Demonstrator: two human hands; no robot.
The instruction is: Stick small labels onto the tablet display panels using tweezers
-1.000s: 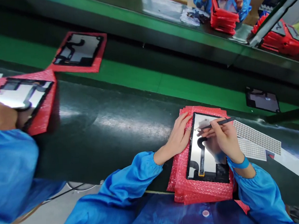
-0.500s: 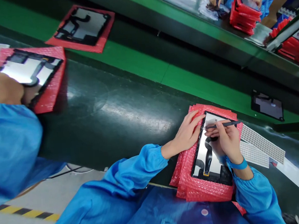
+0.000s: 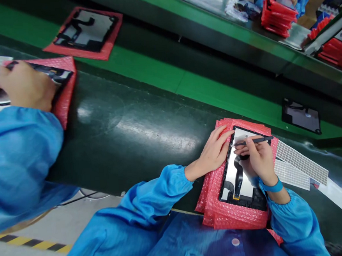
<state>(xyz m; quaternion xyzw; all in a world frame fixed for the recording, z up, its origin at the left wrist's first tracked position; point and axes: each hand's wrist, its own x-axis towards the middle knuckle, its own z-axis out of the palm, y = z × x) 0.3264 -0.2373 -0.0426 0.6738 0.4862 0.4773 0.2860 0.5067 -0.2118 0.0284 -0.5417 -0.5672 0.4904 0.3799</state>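
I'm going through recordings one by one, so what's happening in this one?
The wearer's right hand holds a slim black pointed tool over a rectangular silver-and-black panel; whether its tip touches is unclear. The left hand lies at the panel's left edge. The panel rests on stacked red bubble-wrap on a dark green bench, with white gridded sheets to the right. Farther left, a co-worker's hand is over a similar panel.
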